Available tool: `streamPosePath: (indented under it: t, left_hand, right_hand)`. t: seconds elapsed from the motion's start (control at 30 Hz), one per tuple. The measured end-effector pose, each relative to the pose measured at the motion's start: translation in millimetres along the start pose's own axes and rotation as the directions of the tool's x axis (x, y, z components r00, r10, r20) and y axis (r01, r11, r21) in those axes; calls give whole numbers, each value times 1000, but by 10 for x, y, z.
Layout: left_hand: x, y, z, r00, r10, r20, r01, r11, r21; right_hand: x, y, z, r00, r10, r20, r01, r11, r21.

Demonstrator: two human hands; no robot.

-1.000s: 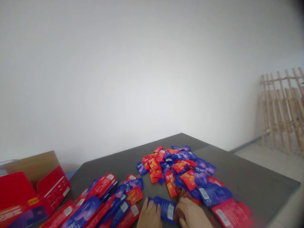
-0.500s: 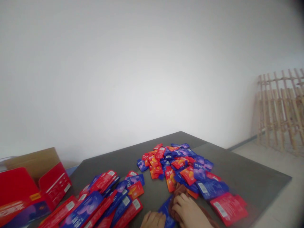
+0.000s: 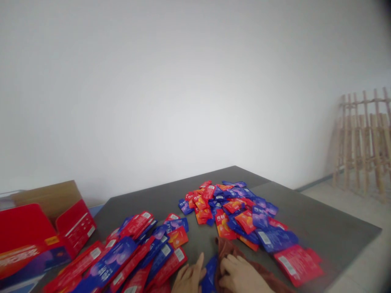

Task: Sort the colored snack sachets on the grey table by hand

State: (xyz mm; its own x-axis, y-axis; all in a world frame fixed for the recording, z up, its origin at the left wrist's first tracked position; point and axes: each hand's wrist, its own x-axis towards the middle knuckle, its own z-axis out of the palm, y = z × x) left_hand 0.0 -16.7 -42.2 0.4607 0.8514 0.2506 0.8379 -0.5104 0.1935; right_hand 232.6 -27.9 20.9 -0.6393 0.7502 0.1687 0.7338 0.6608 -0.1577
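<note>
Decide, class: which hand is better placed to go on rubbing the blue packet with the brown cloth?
Probably the right hand: it lies on the brown cloth, beside the blue packet. The left hand rests open beside the packet, better placed to steady it.

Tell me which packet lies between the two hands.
The blue packet at the bottom edge: it sits between the left hand and right hand, apart from both piles.

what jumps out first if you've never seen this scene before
The eye goes to the red and blue sachets heaped in a loose pile at the middle of the dark grey table, with a second spread of them fanned out nearer the left. At the bottom edge the left hand and right hand meet on a blue sachet and a brown cloth; an open red carton sits far left.
</note>
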Motion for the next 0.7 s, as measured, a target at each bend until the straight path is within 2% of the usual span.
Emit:
streamPosePath:
  t: [0.13, 0.27, 0.37, 0.47, 0.57, 0.63, 0.7]
  left_hand:
    - [-1, -12, 15, 1000, 27, 10, -27, 997, -69]
    - [14, -68, -29, 996, 67, 67, -64, 997, -43]
    - [6, -92, -36, 994, 105, 41, -104, 994, -16]
    - [-15, -59, 8, 991, 133, -12, -133, 991, 5]
    - [-22, -7, 64, 993, 92, -78, -91, 996, 13]
    - [-10, 8, 96, 993, 66, -96, -65, 998, 12]
    - [14, 4, 131, 993, 49, -103, -48, 999, 10]
  right_hand:
    - [28, -50, 16, 999, 45, 7, -45, 999, -27]
    - [257, -294, 104, 996, -39, 77, 42, 998, -46]
    - [330, -346, 50, 993, -51, 105, 59, 996, -71]
    - [260, -187, -100, 995, 105, 4, -104, 991, -90]
    - [132, 86, -227, 953, 293, -80, -299, 949, -94]
    - [58, 221, -245, 938, 339, -70, -345, 933, -107]
    - [25, 247, -201, 945, 323, -49, -327, 938, -118]
